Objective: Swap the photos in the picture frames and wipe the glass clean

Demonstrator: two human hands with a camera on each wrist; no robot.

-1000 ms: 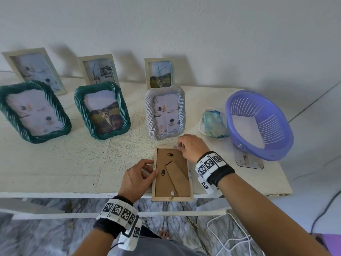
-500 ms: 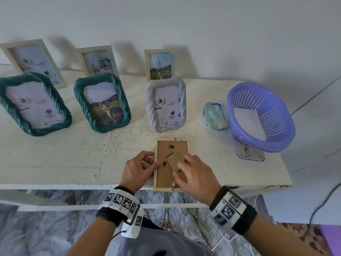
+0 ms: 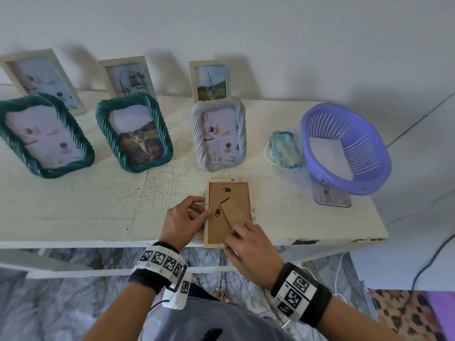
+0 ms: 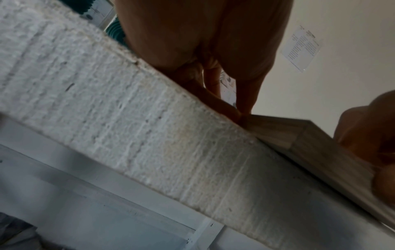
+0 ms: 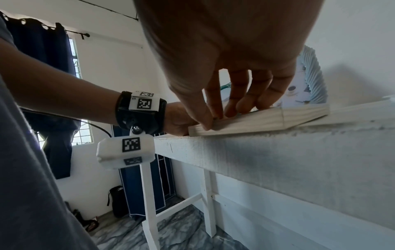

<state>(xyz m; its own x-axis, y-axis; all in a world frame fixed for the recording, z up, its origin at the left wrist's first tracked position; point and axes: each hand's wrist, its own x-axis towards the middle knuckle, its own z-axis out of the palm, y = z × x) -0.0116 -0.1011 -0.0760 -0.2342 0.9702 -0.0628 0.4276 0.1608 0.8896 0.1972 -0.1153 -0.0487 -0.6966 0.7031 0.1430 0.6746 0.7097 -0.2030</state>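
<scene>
A pale wooden picture frame [image 3: 250, 193] lies face down near the table's front edge, its brown backing and fold-out stand [image 3: 234, 214] facing up. My left hand [image 3: 204, 205] holds the frame's left rail, thumb on the backing beside a black clip [image 3: 217, 212], fingers curled at the side. My right hand [image 3: 232, 236] pinches the near end, fingers on top and thumb on the outer edge. The right wrist view shows this pinch by the right hand [image 5: 218, 115] on the frame [image 5: 256, 120]. In the left wrist view, left fingertips [image 4: 239, 111] touch the frame [image 4: 299, 135].
Two green rope frames [image 3: 134, 132], [image 3: 46, 136] and a white rope frame [image 3: 219, 136] stand behind. Three pale wooden frames [image 3: 209, 80] lean on the wall. A blue-green cloth [image 3: 285, 150] and a purple basket [image 3: 349, 178] sit at the right. The table [image 3: 73, 205] ends just under my wrists.
My right hand has come back from the frame's far top edge to its near end. The left hand stays on the left rail. The frame has not moved.
</scene>
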